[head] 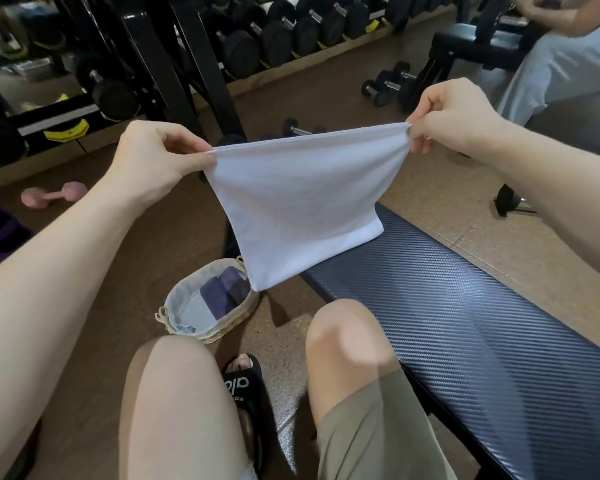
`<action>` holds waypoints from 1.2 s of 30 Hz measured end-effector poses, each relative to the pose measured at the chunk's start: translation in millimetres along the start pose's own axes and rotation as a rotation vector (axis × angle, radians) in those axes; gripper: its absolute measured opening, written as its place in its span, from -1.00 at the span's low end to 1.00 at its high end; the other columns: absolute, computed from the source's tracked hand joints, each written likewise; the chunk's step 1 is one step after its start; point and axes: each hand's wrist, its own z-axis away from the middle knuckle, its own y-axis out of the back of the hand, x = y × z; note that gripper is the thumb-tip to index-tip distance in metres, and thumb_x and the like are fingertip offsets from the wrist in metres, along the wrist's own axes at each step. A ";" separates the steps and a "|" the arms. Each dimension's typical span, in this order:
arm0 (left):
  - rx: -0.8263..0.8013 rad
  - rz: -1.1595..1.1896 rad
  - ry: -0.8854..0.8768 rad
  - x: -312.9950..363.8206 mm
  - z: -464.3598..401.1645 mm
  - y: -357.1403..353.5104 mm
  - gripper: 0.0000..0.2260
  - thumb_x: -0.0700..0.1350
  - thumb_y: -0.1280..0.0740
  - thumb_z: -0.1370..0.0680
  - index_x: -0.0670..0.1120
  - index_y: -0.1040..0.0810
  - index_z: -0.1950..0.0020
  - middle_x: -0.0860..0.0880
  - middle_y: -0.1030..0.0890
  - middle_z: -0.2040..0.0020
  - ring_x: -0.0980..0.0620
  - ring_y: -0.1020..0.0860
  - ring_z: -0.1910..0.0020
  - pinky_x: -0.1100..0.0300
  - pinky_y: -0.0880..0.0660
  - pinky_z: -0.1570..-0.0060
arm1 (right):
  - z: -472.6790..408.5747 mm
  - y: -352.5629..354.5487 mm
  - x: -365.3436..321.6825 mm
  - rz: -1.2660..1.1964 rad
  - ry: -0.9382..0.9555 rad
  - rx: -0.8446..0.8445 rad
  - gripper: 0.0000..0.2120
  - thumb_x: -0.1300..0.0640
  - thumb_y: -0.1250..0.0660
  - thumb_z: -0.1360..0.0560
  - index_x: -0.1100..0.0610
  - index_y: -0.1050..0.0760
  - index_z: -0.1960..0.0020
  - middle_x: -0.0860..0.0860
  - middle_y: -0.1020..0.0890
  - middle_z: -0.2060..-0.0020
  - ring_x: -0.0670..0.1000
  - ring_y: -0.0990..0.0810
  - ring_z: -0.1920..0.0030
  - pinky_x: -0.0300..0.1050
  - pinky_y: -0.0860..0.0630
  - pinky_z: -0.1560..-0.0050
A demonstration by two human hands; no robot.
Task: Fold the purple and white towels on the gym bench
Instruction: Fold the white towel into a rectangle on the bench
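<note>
A white towel [298,206] hangs stretched in the air between my hands, its top edge taut. My left hand [160,161] pinches its upper left corner. My right hand [454,116] pinches the upper right corner. The towel's lower right part touches the far end of the dark blue gym bench [465,306], while its lower left corner hangs past the bench edge. Folded purple towels [226,292] lie in a lined wicker basket [174,303] on the floor, left of the bench.
My bare knees and a black sandal [243,389] are below the towel. A pink dumbbell [54,194] lies on the floor at left. Black dumbbells [388,83] and a rack stand behind. Another person sits on a bench at the upper right [548,60].
</note>
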 end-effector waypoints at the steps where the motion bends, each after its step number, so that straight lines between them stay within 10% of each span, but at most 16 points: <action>1: -0.006 -0.002 0.000 -0.8 -1.0 0.4 -0.90 -0.09 -0.51 -0.53 -0.07 -0.73 -0.01 0.01 -0.68 0.08 0.09 -0.63 0.07 0.28 -0.48 0.10 | -0.3 -0.4 -0.7 -0.003 0.000 0.000 -0.95 0.29 -0.41 -0.44 0.25 -0.60 0.10 0.09 -0.71 0.30 0.00 -0.71 0.33 -0.22 -0.60 0.21; 21: 0.016 -0.144 0.020 -21.8 -32.7 -19.0 -0.92 -0.18 -0.46 -0.56 -0.08 -0.69 -0.04 -0.04 -0.62 0.08 0.06 -0.56 0.09 0.28 -0.44 0.19 | -28.6 -37.0 -5.6 0.072 0.064 0.020 -0.88 0.27 -0.35 -0.55 0.08 -0.58 -0.01 -0.02 -0.68 0.14 -0.16 -0.69 0.17 -0.28 -0.53 0.11; 25: 0.046 -0.168 0.041 -25.8 -57.7 -40.1 -0.94 -0.18 -0.45 -0.56 -0.08 -0.67 -0.01 -0.05 -0.62 0.08 0.09 -0.55 0.11 0.32 -0.41 0.23 | -52.3 -47.8 -1.0 0.090 0.073 0.135 -0.89 0.27 -0.35 -0.53 0.09 -0.57 0.03 0.04 -0.66 0.07 0.01 -0.66 0.02 -0.08 -0.62 -0.04; 36: 0.318 -0.078 -0.270 3.7 -119.7 -61.6 -0.89 -0.15 -0.33 -0.53 -0.07 -0.63 -0.02 0.02 -0.55 0.06 0.12 -0.50 0.07 0.44 -0.35 0.08 | -46.6 1.3 16.2 0.262 0.275 0.604 -0.82 0.19 -0.18 -0.55 0.21 -0.53 -0.01 0.18 -0.57 0.05 0.10 -0.50 0.01 -0.29 -0.19 0.08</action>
